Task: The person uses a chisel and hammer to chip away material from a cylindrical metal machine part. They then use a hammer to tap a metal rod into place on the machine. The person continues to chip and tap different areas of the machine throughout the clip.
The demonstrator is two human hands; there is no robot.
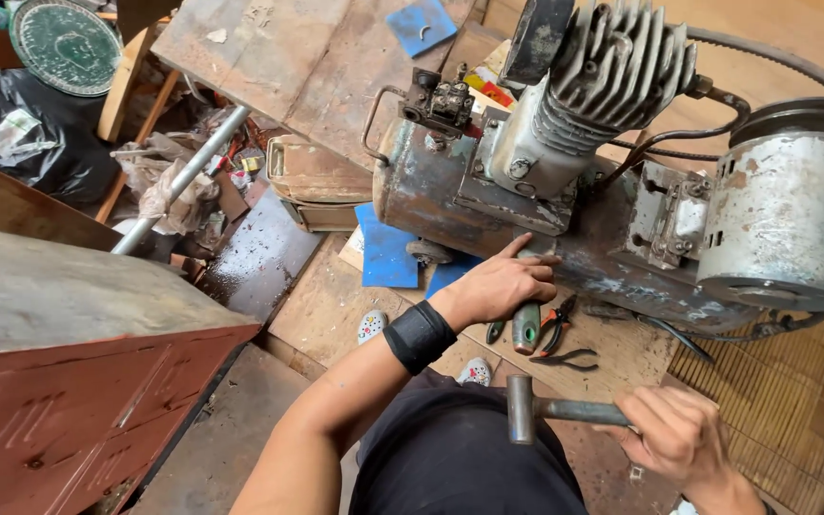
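My left hand [500, 284], with a black wristband, grips a screwdriver by its grey-green handle [526, 328] and holds it against the underside of a worn air compressor [612, 191]. My right hand [676, 435] holds a metal hammer [536, 410] by the shaft, its head pointing left, just below the screwdriver handle. The compressor has a rusty blue-grey tank, a finned cylinder head [622, 57] and a grey motor [784, 219] joined by a belt.
Pliers with dark handles [562, 336] lie on the wooden board under the compressor. A red metal cabinet [69, 381] stands at the left. A metal pipe [178, 181], rags, a black bag [21, 133] and blue tiles [385, 253] lie beyond.
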